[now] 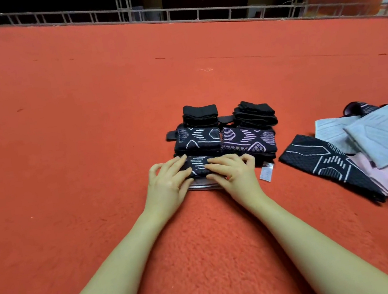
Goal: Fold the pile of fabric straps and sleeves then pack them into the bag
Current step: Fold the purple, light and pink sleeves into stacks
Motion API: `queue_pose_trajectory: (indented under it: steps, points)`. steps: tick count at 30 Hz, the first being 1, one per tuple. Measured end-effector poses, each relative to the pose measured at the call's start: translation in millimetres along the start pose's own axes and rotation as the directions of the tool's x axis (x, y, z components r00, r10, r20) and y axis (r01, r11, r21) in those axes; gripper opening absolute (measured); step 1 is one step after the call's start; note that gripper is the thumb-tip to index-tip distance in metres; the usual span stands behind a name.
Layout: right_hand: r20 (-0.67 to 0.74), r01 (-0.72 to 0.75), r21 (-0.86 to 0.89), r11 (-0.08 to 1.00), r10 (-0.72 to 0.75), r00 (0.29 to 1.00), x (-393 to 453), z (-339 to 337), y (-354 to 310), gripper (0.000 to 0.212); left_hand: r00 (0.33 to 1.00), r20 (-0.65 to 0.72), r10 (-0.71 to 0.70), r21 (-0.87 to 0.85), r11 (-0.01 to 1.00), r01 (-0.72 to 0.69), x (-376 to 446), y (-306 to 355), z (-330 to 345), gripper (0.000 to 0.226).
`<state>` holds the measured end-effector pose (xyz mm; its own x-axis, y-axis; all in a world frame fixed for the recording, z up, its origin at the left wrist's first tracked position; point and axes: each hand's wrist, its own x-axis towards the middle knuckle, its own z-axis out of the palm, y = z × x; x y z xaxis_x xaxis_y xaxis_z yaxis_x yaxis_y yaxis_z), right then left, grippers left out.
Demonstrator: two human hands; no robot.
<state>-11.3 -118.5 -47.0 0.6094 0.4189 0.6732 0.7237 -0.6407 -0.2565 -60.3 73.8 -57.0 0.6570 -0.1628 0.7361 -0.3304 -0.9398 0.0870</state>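
Both hands' grip (pixel 202 170) on folded black patterned sleeve (pixel 199 164) over clear bag (pixel 202 185)

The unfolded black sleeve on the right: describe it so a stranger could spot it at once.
Start at the red carpet and go right of the two hands, past the folded stacks, to the loose pile at the frame's right edge. The unfolded black sleeve lies flat and diagonal at that pile's left side. Its neighbours there are pale grey-blue or pink; it alone is black with white line patterning.
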Motion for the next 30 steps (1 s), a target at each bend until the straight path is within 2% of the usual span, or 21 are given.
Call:
queue_pose_trajectory:
  steps: [4, 7, 9, 14, 17, 19, 21, 27, 30]
  points:
    - [0.092, -0.051, -0.031, 0.998, 0.053, 0.994, -9.6, 2.2, -1.9, 0.028, 0.986, 0.145, -0.078, -0.05, 0.995, 0.086, -7.0, 6.3, -3.3, 0.033]
    - [0.158, -0.086, -0.064, 0.994, 0.095, 0.983, -13.8, 3.2, -6.9, 0.027, 0.967, 0.209, -0.148, 0.014, 0.989, 0.149, -12.8, 13.6, -5.7, 0.036]
    - [0.253, -0.135, -0.085, 0.987, 0.153, 0.955, -15.5, 1.0, -11.2, 0.03, 0.947, 0.257, -0.191, 0.047, 0.982, 0.185, -15.8, 18.6, -7.4, 0.039]
    - [0.38, -0.169, -0.122, 0.978, 0.203, 0.903, -27.3, -9.5, -16.5, 0.045, 0.892, 0.373, -0.255, 0.173, 0.964, 0.204, -19.4, 32.4, -15.1, 0.047]
    - [0.271, -0.172, -0.016, 0.985, 0.17, 0.948, -41.6, -22.7, -15.8, 0.053, 0.917, 0.339, -0.211, 0.191, 0.97, 0.153, -15.1, 43.9, -23.5, 0.052]
    - [0.182, -0.238, 0.042, 0.97, 0.226, 0.957, -49.0, -35.5, -12.4, 0.053, 0.934, 0.313, -0.175, 0.161, 0.978, 0.13, -8.5, 56.6, -26.6, 0.052]
    - [0.16, -0.297, 0.055, 0.953, 0.285, 0.945, -56.3, -48.2, -5.4, 0.052, 0.941, 0.31, -0.138, 0.129, 0.986, 0.102, -1.3, 72.6, -25.9, 0.05]
    - [0.112, -0.4, -0.05, 0.915, 0.403, 0.908, -84.1, -93.2, 34.8, 0.046, 0.94, 0.34, 0.023, 0.006, 1.0, -0.026, 21.5, 134.2, -7.9, 0.043]
    - [0.023, -0.478, -0.171, 0.862, 0.488, 0.872, -102.6, -114.0, 60.5, 0.037, 0.928, 0.369, 0.052, -0.087, 0.996, -0.021, 35.8, 169.4, 8.8, 0.042]
